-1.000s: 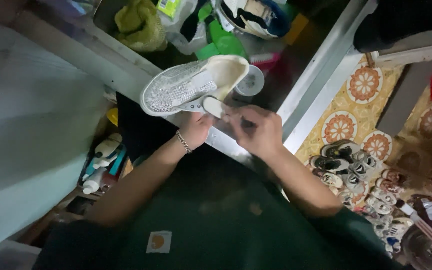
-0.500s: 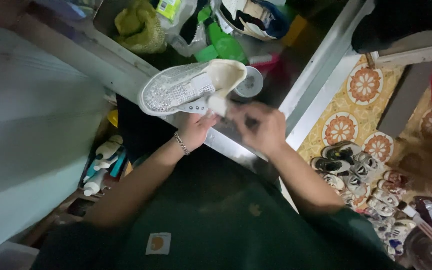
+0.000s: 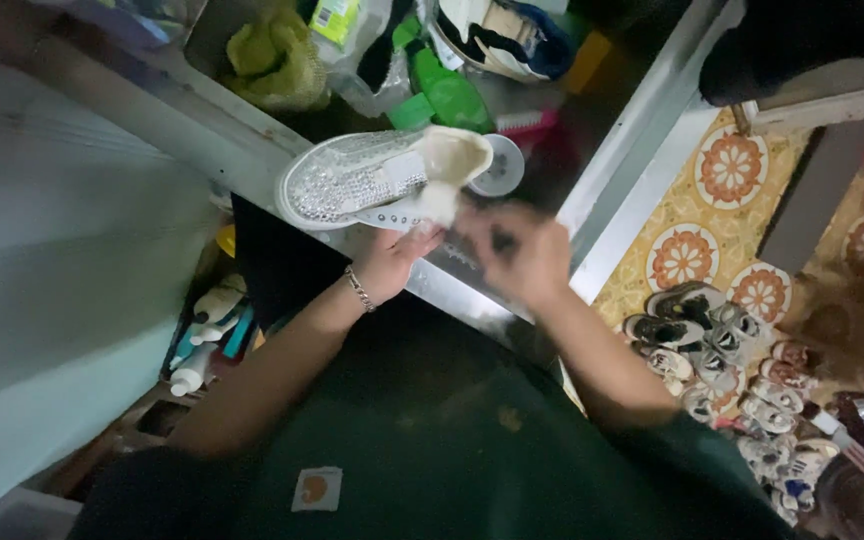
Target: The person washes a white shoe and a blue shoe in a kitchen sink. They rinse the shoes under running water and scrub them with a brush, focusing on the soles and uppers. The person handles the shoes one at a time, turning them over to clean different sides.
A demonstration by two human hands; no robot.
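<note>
A white slip-on shoe (image 3: 352,180) covered in small shiny studs is held up in front of me, toe to the left. My left hand (image 3: 397,258), with a chain bracelet at the wrist, grips it from below at the sole. The shoe's pale inner lining or insole (image 3: 449,165) sticks out at the heel opening. My right hand (image 3: 517,250) is blurred, just right of the heel, fingers curled near the lining; what it holds cannot be made out.
A grey metal ledge (image 3: 202,140) runs diagonally under the shoe. Behind it lie a yellow-green cloth (image 3: 272,60), green bottles (image 3: 442,90) and a round white lid (image 3: 502,165). Several small shoes (image 3: 722,350) sit on the patterned floor at right. Bottles (image 3: 202,330) lie low left.
The shoe has shifted slightly right and up. The right hand has moved from the heel opening down and to the right, and the pale lining now stands out further.
</note>
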